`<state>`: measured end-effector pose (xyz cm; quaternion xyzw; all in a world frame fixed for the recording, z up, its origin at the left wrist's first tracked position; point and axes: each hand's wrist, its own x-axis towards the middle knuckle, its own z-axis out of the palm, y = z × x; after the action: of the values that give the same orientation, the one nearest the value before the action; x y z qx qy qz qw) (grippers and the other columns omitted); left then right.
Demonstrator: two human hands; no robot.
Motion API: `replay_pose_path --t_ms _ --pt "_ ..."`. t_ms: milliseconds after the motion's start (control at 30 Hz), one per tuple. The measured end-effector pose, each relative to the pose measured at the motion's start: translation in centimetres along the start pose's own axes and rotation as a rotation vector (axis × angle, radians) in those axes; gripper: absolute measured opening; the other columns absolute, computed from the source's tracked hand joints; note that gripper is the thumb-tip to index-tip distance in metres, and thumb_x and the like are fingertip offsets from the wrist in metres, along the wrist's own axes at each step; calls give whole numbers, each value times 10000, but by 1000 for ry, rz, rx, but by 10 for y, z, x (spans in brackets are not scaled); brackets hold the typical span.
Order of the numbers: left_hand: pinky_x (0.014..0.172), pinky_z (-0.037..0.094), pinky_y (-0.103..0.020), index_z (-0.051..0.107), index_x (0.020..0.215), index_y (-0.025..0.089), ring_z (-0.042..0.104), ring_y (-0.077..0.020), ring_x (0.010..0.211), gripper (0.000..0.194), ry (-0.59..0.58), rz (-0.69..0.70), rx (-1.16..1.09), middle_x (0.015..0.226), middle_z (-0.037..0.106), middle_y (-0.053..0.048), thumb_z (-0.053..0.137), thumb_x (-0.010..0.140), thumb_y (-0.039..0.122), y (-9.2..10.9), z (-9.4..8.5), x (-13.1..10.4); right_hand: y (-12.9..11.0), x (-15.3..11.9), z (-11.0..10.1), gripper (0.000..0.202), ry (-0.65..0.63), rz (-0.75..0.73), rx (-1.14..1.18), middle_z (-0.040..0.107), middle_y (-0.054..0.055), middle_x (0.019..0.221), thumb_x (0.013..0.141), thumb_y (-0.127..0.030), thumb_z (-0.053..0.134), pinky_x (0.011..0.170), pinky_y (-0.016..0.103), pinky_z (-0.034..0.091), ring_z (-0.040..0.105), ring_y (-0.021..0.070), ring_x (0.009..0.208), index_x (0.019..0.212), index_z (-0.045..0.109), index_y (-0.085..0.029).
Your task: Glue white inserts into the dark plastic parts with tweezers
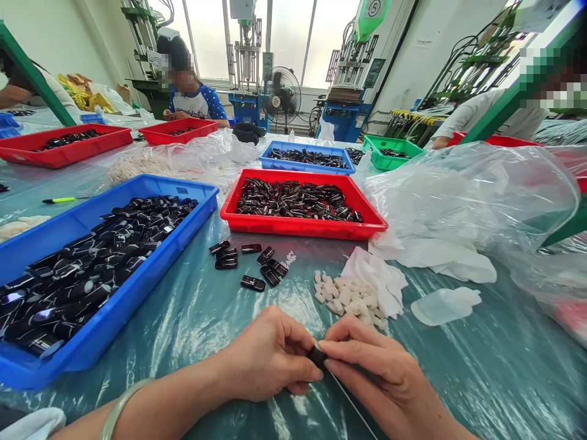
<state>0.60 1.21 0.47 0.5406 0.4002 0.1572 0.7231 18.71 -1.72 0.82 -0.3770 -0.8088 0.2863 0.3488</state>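
While both hands meet low over the teal plastic sheet (192, 318), the red tray (300, 227) serves as the marker: it lies straight beyond them, heaped with glossy black shells. Left of the red tray sits a big blue tray (98, 324), also loaded with the same dark pieces. Behind the red tray stand a smaller blue tray (306, 166) and a green tray (389, 145), each holding black parts. Just in front of the red tray lie loose black shells (250, 263) and a pile of small white pieces (348, 296), with a clear squeeze bottle (444, 304) to their right. Nearer still, the left hand (270, 354) and right hand (376, 366) pinch one small black shell (316, 355) between thumbs and fingertips pressed together; it looks dark, shiny and mostly hidden.
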Motion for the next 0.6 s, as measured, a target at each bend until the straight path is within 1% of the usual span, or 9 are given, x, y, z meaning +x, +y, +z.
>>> replay_pose_path --t_ms 100,167,233,300,367,433,500,600 --pt "498 426 -194 650 657 98 540 -103 493 133 2 -25 -37 475 506 23 637 604 220 1 0 3 -2 3 -6 245 -74 11 20 596 28 774 853 -119 485 563 197 472 579 109 663 968 669 -232" --pt "513 448 -206 642 655 97 556 -108 502 156 13 -31 -90 495 531 13 650 593 240 3 0 4 -2 11 -13 218 -88 31 -3 611 23 794 861 -140 485 587 197 473 586 108 681 943 668 -226" --pt "527 464 -217 637 658 92 574 -116 516 179 25 -29 -134 511 548 2 660 581 252 5 0 4 2 23 -18 194 -49 46 -120 627 23 823 869 -164 478 614 201 477 598 113 710 906 663 -209" --pt "526 466 -215 629 641 88 587 -123 527 181 35 -26 -149 510 554 -5 665 573 252 6 0 4 11 40 -20 178 -3 64 -308 637 24 823 870 -175 475 611 210 479 603 119 710 869 653 -188" --pt "526 467 -212 622 626 90 594 -124 532 175 33 -36 -156 515 564 -10 670 563 247 6 -1 4 24 59 -19 143 4 88 -399 635 23 790 846 -138 504 611 230 475 599 124 691 840 644 -165" --pt "528 468 -209 619 615 95 593 -117 527 170 24 -48 -168 519 573 -9 672 555 244 5 -3 4 39 78 -13 104 -3 112 -482 637 20 806 827 -116 536 671 268 480 601 134 729 822 634 -151" --pt "525 467 -203 619 607 100 585 -104 514 161 14 -49 -185 516 574 -4 671 549 241 4 -5 4 53 93 -6 90 -40 133 -554 629 14 840 859 -193 540 705 307 492 598 128 753 849 612 -140" --pt "510 461 -186 619 597 102 577 -91 500 146 1 -36 -209 502 560 7 667 543 229 3 -7 5 66 109 3 179 -114 148 -640 615 31 944 884 -287 520 731 340 503 600 138 813 962 587 -140"
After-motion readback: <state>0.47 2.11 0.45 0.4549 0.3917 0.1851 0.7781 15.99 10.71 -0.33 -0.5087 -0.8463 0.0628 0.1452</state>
